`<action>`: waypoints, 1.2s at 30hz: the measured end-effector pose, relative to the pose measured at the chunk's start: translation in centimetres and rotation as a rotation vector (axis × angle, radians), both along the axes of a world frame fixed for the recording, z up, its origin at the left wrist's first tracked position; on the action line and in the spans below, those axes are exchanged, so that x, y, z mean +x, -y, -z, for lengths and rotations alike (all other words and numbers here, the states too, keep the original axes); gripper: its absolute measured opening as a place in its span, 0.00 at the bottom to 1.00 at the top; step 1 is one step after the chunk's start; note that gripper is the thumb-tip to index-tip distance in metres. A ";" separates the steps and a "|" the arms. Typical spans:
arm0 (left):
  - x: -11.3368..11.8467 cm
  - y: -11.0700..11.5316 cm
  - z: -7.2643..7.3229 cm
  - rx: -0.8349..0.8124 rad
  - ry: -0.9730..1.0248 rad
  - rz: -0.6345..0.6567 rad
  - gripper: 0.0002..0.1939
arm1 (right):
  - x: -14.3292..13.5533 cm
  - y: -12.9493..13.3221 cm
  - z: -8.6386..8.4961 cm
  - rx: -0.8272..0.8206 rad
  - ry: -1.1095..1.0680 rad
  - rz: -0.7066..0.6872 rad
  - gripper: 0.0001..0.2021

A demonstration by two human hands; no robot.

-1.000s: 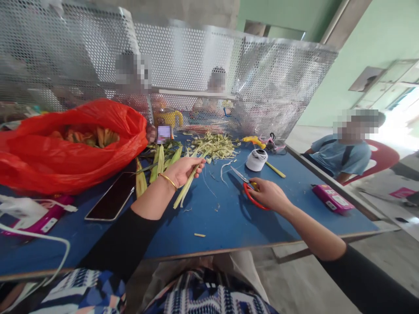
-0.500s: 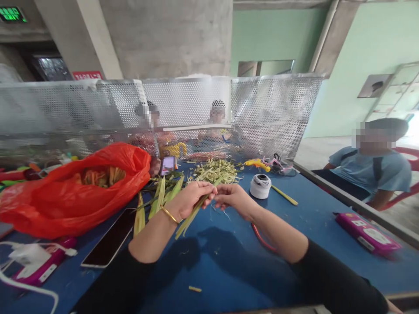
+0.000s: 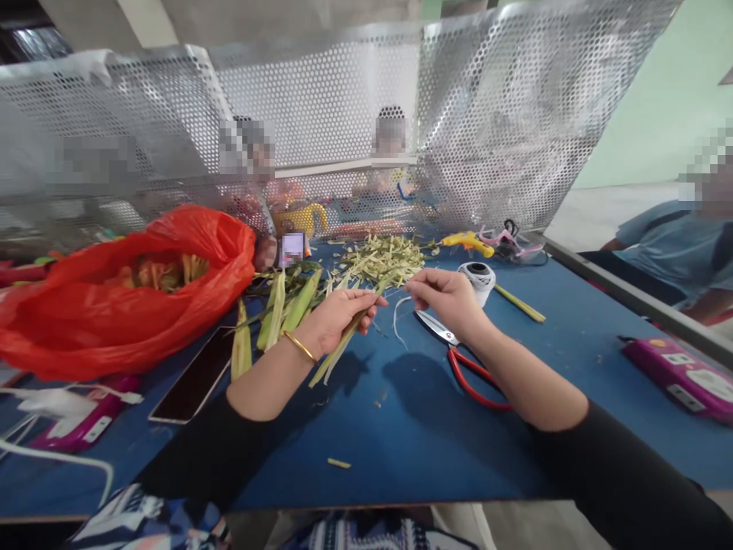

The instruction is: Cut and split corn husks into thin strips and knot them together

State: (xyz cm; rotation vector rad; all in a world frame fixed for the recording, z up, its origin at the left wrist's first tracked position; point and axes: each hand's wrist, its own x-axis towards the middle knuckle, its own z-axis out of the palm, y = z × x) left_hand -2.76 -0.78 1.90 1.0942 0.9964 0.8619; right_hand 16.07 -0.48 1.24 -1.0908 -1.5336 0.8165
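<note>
I read this as a workshop for handcraft. On my feed, a long blue worktable (image 3: 424, 458) carries a white thread spool (image 3: 484, 289), red-handled scissors (image 3: 451, 343), a yellow pistol-shaped tool (image 3: 466, 243) and a heap of pale plant shreds (image 3: 383, 258). Magenta power strips lie at its left (image 3: 80, 428) and right (image 3: 681, 374) ends. At the far edge I see a perforated metal divider (image 3: 321, 99) with people seated behind it, and another person (image 3: 664, 244) sits at far right. Beyond, I make out a grey concrete-like wall (image 3: 275, 23) and a pale green one.
</note>
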 end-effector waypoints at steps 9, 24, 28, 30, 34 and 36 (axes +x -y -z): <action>-0.2 0.4 -0.5 -0.004 -0.087 0.046 0.05 | 0.9 -0.2 -0.4 0.141 0.134 0.212 0.09; -0.1 1.0 0.1 0.673 -0.732 0.380 0.12 | 0.6 0.6 -0.4 0.545 0.449 -0.055 0.09; -0.4 1.0 -0.7 0.719 -0.610 0.366 0.12 | 1.0 -1.1 0.9 0.294 0.449 0.080 0.10; -0.6 0.8 -0.9 0.715 -0.567 0.220 0.11 | 0.8 -1.4 1.6 0.187 0.494 0.077 0.10; -1.0 0.3 -0.8 0.650 -0.514 -0.028 0.11 | -0.5 -0.5 2.7 0.266 0.624 -0.066 0.09; -1.1 -0.1 -0.5 0.625 -0.542 -0.085 0.11 | -1.4 0.4 3.1 0.370 0.716 -0.136 0.09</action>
